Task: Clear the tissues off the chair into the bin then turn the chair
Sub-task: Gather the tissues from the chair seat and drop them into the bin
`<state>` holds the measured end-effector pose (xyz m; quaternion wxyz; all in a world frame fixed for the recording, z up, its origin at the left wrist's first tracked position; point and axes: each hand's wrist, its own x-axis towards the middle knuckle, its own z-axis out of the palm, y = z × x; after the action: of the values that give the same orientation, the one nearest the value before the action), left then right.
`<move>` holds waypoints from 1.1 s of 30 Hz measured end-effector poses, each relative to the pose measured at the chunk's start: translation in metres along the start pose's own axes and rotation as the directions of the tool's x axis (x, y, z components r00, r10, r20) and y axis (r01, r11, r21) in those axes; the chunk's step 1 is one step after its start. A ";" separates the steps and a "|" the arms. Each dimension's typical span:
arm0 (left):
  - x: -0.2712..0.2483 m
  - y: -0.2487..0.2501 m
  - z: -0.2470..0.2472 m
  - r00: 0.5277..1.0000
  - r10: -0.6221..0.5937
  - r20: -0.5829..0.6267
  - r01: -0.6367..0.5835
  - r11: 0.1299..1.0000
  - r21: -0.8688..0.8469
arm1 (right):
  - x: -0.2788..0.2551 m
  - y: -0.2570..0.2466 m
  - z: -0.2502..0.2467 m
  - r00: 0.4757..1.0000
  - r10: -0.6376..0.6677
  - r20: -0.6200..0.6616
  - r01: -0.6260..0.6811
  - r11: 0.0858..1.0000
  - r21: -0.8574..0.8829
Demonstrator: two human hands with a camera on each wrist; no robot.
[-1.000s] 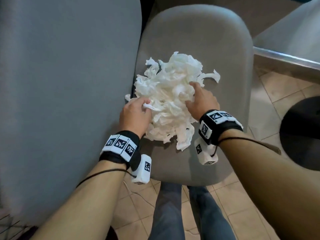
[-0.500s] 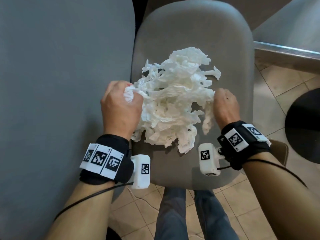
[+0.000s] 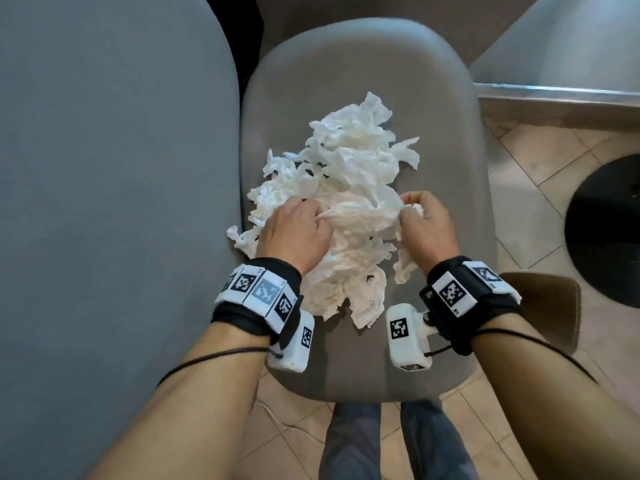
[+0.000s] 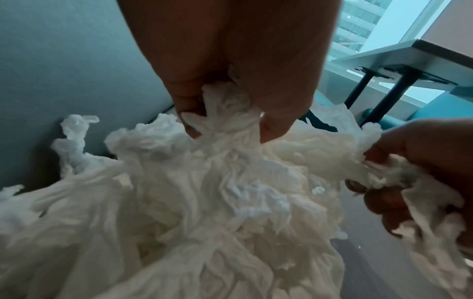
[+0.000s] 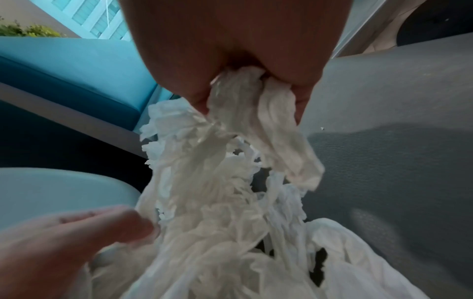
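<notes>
A loose heap of crumpled white tissues [image 3: 349,188] lies on the grey chair seat [image 3: 363,64]. My left hand [image 3: 294,230] grips a bunch of tissue at the heap's left side; the left wrist view shows its fingers [image 4: 274,119] curled round twisted tissues [image 4: 204,192]. My right hand [image 3: 424,223] grips tissue at the heap's right side, and in the right wrist view a wad of tissues [image 5: 243,141] hangs from its closed fingers [image 5: 302,95]. No bin can be seen in any view.
A large blue-grey padded surface [image 3: 104,202] stands close on the left of the chair. Tiled floor [image 3: 526,174] and a black round base [image 3: 609,230] lie to the right. A brown chair edge [image 3: 550,306] is under my right wrist. My legs [image 3: 349,441] are below the seat's front edge.
Both hands have come inward from the heap's outer edges toward each other, bunching tissue between them. The heap looks longer and narrower than before.
</notes>
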<state>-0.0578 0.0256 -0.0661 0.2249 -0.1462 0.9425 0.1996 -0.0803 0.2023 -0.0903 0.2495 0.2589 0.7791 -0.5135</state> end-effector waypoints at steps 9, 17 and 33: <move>-0.038 -0.018 -0.032 0.913 -0.056 -0.404 -0.080 0.947 -0.311 | -0.004 0.000 -0.007 0.998 0.054 0.041 -0.053 0.998 -0.028; -0.056 -0.005 -0.053 0.917 -0.063 -0.394 -0.099 0.921 -0.378 | -0.024 0.009 -0.015 0.995 -0.087 -0.045 0.094 0.981 0.171; 0.046 0.052 0.000 0.979 0.193 -0.065 -0.170 0.950 0.261 | -0.050 0.059 -0.046 0.999 0.027 -0.025 -0.020 0.966 0.259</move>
<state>-0.1162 0.0628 -0.0718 0.1797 -0.0375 0.9789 0.0903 -0.0102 0.2576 -0.0812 0.2084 0.3059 0.7058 -0.6041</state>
